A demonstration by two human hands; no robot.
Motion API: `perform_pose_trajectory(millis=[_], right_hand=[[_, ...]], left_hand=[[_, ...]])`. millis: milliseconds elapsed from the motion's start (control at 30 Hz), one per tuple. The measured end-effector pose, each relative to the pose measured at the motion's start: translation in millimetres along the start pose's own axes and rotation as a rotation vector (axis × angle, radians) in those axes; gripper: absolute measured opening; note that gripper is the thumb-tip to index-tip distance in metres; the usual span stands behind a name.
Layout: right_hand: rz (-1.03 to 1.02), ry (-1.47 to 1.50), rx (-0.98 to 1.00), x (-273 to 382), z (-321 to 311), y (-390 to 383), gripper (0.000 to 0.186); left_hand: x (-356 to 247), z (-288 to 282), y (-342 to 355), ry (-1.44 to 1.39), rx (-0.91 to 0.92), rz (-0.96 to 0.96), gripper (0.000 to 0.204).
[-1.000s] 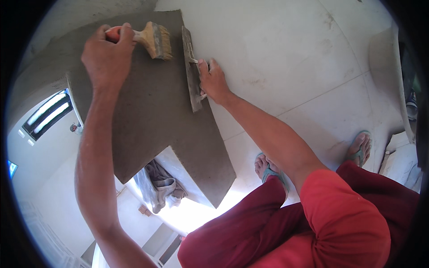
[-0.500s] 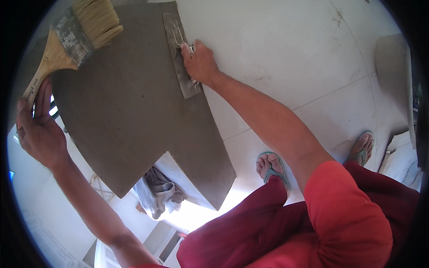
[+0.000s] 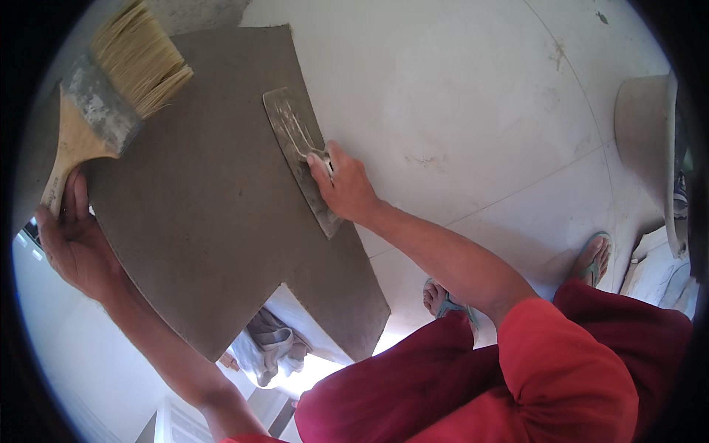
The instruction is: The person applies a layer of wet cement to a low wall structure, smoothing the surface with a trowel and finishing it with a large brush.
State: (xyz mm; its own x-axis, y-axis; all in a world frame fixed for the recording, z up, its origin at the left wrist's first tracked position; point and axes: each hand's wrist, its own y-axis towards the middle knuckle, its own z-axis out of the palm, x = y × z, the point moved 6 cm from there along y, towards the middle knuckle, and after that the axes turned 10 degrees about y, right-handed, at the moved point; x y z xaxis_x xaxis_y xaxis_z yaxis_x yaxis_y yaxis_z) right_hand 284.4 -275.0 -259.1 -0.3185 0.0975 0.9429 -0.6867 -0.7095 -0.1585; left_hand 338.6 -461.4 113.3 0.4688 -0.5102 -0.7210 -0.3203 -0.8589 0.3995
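Brush and plastering trowel at a grey mortar surface

At the left of the frame, the left hand [image 3: 85, 255] holds a wide flat paintbrush [image 3: 102, 100] by the end of its wooden handle, pinched between thumb and fingers; the pale bristles point toward the upper edge, and whether they touch anything I cannot tell from here. Near the centre, the right hand [image 3: 346, 188] is closed around the grip of a rectangular plastering trowel [image 3: 301, 171], whose long blade lies flat over the mortar surface [image 3: 199, 170], tilted from upper left to lower right and close to the right border of the coating. That surface fills the upper left and middle of the frame and is cut by an angular notch at lower centre, where a crumpled grey cloth [image 3: 273, 340] shows. To the right spreads a pale tiled floor [image 3: 458, 111], with faint joint lines and a few smudges. Two feet in teal flip-flops [image 3: 596, 255] rest on it, below and right of centre, beside maroon trousers [image 3: 399, 369]; a red sleeve [image 3: 569, 362] occupies the lower right
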Motion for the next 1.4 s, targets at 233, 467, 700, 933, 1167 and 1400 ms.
perform_pose_trajectory(millis=[233, 467, 700, 933, 1167, 1400], right_hand=[[0.122, -0.007, 0.090, 7.0, 2.5, 0.3, 0.048], [0.242, -0.134, 0.088, -24.1, -8.0, -26.4, 0.044], [0.295, -0.065, 0.113, -14.7, -3.6, -5.7, 0.046], [0.228, -0.132, 0.136, -25.4, -26.9, -62.5, 0.046], [0.400, -0.007, 0.195, -10.4, -30.4, -112.7, 0.044], [0.252, -0.007, 0.081, -14.4, -26.3, -89.3, 0.043]], left_hand=[[2.5, -7.4, -0.8, 0.065, -0.081, -0.076, 0.059], [19.0, -29.6, 15.6, -0.201, 0.191, -0.112, 0.047], [7.0, -15.6, 8.8, 0.038, 0.040, 0.030, 0.043], [-27.1, 118.9, 8.9, 0.385, 0.509, 0.110, 0.045], [43.7, 222.0, -45.3, 0.930, 0.871, -0.022, 0.036], [-6.4, 165.8, -21.2, 0.979, 0.638, -0.034, 0.040]])
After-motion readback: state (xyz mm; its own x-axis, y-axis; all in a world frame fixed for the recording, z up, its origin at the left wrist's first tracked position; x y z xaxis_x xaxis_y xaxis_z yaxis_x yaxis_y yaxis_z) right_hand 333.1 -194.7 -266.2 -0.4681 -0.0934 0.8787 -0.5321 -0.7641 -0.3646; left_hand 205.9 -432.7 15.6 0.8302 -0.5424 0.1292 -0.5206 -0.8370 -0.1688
